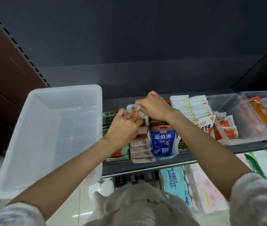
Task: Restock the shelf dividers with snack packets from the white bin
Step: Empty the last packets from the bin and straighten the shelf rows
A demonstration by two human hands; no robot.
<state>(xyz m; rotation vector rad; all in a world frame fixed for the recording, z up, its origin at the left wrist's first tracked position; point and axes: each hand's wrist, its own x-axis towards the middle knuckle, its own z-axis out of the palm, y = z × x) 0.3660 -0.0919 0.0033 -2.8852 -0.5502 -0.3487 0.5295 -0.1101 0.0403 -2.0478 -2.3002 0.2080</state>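
White foil snack packet (135, 111) upright at back of its shelf lane, pinched by L hand (123, 126) & R hand (154, 106). Likely light, floppy, slick; grip top edge. White bin (31, 144) looks empty.

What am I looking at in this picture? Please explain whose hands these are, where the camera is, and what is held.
There is no machine: a person works with bare hands. The one picture comes from a camera on the person's head, looking down. The left hand and right hand together hold a white and orange snack packet, the fingers pinching it above a row of similar packets on the shelf. A blue packet stands beside that row. The white bin at the left looks empty.
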